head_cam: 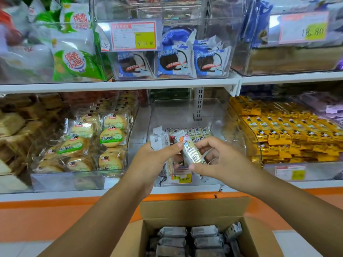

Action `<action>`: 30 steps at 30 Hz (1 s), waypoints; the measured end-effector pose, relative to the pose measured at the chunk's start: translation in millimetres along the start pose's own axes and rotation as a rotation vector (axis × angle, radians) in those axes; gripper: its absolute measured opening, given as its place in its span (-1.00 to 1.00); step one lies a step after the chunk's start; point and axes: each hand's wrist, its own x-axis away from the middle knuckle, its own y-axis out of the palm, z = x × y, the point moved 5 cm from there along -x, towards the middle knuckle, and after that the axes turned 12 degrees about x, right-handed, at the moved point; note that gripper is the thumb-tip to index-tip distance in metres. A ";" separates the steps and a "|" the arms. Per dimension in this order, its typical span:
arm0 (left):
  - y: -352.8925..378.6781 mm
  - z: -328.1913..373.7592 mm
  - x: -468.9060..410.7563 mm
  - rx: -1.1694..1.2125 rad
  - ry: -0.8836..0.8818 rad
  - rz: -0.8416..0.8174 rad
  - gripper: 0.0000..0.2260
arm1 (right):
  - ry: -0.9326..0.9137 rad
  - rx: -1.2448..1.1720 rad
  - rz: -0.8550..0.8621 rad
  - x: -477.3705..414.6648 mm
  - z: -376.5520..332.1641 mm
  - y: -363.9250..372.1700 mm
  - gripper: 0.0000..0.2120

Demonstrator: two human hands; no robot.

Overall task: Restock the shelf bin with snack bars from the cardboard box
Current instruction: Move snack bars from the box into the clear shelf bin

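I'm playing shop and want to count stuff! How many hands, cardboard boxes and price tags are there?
Hands: 2, the left hand and the right hand
Cardboard box: 1
Price tags: 4
Total: 7

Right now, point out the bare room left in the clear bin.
Bare floor behind the row of bars, up to the bin back wall, and right of the row. The front is crowded: left hand and right hand grip loose bars.

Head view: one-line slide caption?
Left hand and right hand hold snack bars at clear shelf bin, above open cardboard box.
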 end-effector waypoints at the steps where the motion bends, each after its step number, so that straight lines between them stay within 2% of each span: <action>1: -0.3 0.9 -0.4 -0.011 0.004 -0.001 -0.84 | -0.002 -0.023 0.000 -0.6 -1.3 0.5 -0.68; 5: -6.7 11.0 -4.1 -0.183 0.067 0.007 -0.86 | -0.006 -0.031 0.116 -11.9 -0.4 -5.9 -0.78; 9: -25.0 20.3 -8.1 -0.355 0.127 0.038 -0.83 | 0.153 0.064 0.157 -39.0 28.8 -14.8 -0.80; 12: -35.7 21.8 -11.2 -0.445 0.100 0.031 -0.76 | 0.310 0.308 0.087 -59.9 58.8 -9.2 -0.64; 17: -46.2 20.0 -11.9 -0.414 -0.010 -0.040 -0.63 | 0.423 0.568 -0.147 -83.7 72.2 11.8 -0.72; 19: -48.6 18.5 -11.9 -0.467 0.007 -0.079 -0.77 | 0.442 0.651 -0.250 -87.9 68.8 16.8 -0.75; 21: -49.5 18.9 -11.2 -0.454 0.044 -0.106 -0.93 | 0.474 0.551 -0.290 -88.4 70.0 21.8 -0.63; 26: -47.7 19.3 -10.6 -0.408 0.054 -0.127 -0.79 | 0.534 0.186 -0.276 -87.2 72.9 31.1 -0.46; 30: -46.6 17.4 -11.7 -0.402 0.062 -0.118 -0.70 | 0.523 0.190 -0.295 -87.9 73.1 34.0 -0.41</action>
